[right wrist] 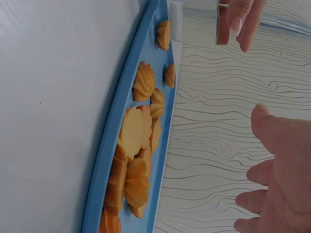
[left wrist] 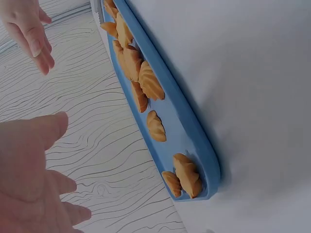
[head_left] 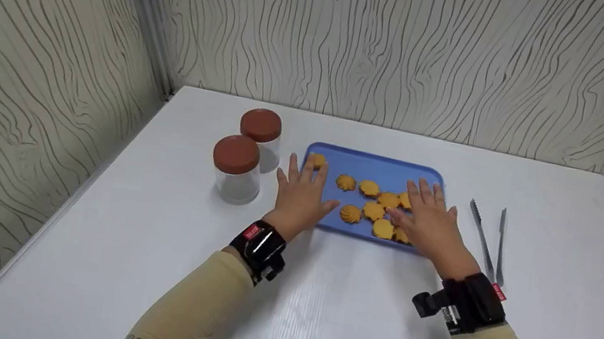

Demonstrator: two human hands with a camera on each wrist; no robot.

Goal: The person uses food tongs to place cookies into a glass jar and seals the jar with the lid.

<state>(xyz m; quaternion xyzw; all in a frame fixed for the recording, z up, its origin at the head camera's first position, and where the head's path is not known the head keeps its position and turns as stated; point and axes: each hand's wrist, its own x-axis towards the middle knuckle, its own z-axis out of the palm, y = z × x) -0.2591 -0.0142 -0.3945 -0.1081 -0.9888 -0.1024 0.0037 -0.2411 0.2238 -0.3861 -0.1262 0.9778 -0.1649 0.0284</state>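
Left hand [head_left: 299, 197] and right hand [head_left: 433, 223] hovering above a blue tray [head_left: 394, 169] of cookies [head_left: 374, 211]

In the head view, the hands are reaching over opposite ends of the tray, which is lying mid-table. The left fingers are standing well apart, the right ones straight and slightly apart; neither hand is clamping anything. The step in hand seems to be a poised pause above the cookies; picking one up would be calling for lowering a hand and pinching, or for taking the tongs [head_left: 484, 243] lying beyond the right hand. A front jar [head_left: 236, 186] and a rear jar [head_left: 269, 153] are standing to the left, wearing reddish-brown lids [head_left: 237, 155]. The white table [head_left: 326, 321] is shining faintly, and wood-grain patterned walls [head_left: 359, 50] are enclosing it

In the left wrist view, the left thumb and fingers are staying clear of the tray, where two cookies are leaning together at the near end

In the right wrist view, the right thumb is standing apart from the fingers, a gap is separating that hand from the clustered cookies, and patterned wall is filling the background
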